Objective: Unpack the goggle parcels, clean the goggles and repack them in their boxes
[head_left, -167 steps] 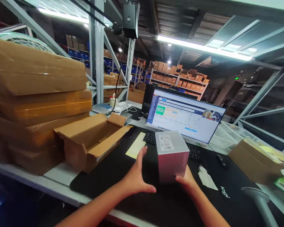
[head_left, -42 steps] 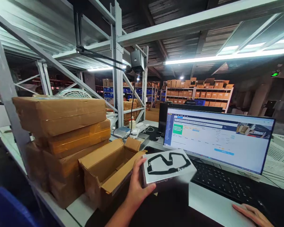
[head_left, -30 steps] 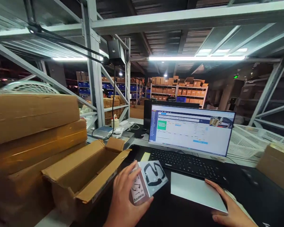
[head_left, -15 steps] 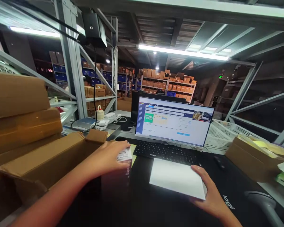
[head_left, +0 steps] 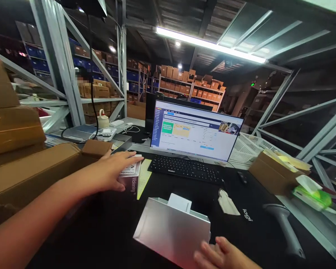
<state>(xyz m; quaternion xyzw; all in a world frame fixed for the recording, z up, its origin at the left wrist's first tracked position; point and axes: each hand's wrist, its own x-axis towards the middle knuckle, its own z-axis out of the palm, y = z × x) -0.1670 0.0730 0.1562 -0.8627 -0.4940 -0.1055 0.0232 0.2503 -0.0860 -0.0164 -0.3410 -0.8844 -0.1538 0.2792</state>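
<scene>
A silver-white box [head_left: 173, 229] with a raised white flap [head_left: 180, 203] at its far edge is in front of me, above the black desk mat [head_left: 95, 231]. My right hand [head_left: 221, 256] is at its lower right corner, fingers apart and slightly blurred; whether they touch the box I cannot tell. My left hand [head_left: 109, 170] stretches over a small white printed box [head_left: 131, 170], fingers spread, partly covering it. Beneath that is a dark red box [head_left: 130, 186] lettered "Wakening". Yellow paper [head_left: 143, 177] shows beside it.
An open cardboard box [head_left: 44, 168] and stacked cartons [head_left: 14, 127] stand left. Behind are a keyboard [head_left: 184, 170] and monitor [head_left: 196, 130]. To the right are a crumpled white cloth or paper [head_left: 227, 203], a mouse [head_left: 242, 177], a barcode scanner [head_left: 285, 228] and a carton [head_left: 274, 173].
The silver-white box has come lower and left, and its flap now shows. My right hand has loosened from it and dropped. The crumpled white piece is now visible. The view has shifted.
</scene>
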